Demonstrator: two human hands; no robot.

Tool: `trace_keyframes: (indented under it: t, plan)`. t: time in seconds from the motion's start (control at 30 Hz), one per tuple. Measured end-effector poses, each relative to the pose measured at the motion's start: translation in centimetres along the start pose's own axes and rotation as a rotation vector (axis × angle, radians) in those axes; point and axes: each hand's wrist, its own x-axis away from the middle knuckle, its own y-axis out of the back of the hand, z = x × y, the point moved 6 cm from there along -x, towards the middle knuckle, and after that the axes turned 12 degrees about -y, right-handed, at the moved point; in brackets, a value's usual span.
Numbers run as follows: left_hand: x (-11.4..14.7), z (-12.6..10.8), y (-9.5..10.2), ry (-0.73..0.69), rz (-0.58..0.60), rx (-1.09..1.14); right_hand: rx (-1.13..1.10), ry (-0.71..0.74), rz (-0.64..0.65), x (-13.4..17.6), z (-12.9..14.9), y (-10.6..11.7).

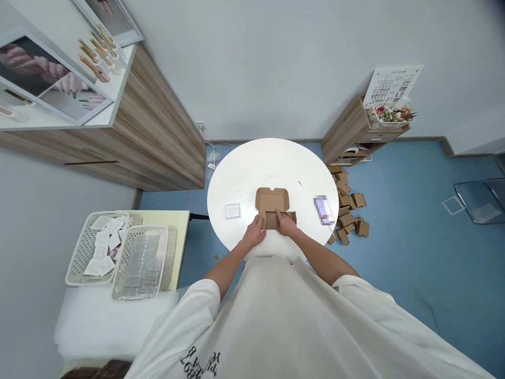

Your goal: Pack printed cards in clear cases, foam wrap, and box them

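A small brown cardboard box (272,200) lies on the round white table (252,163) near its front edge, with its lid flap folded back away from me. My left hand (254,233) grips the near left corner of the box. On the right part of its near side, my right hand (286,225) holds the box with the thumb reaching over the inside. The undersides of both hands' fingers are hidden. Left of the box is a small clear flat case (232,211), and a blurred-out phone-like object (324,210) lies to the right.
Several folded cardboard boxes (347,213) are heaped on the floor right of the table. Left, a basket of paper cards (74,263) and a basket of clear cases (160,263) stand on a pale table. A wooden cabinet (165,116) and small shelf (347,131) stand behind.
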Motion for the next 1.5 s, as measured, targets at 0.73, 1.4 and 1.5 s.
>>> trace_keyframes:
  t: [0.73,1.4,1.5]
  plan:
    - [-0.2,-0.6,0.2,-0.059,0.234,-0.295,0.028,-0.038,0.088,0.2,0.2,0.4]
    - [-2.5,-0.4,0.5,-0.070,0.095,-0.451,-0.031,0.007,-0.002,-0.3,-0.3,0.1]
    - [-2.9,-0.6,0.6,-0.140,0.112,-0.410,-0.032,0.005,-0.015,-0.4,-0.3,0.0]
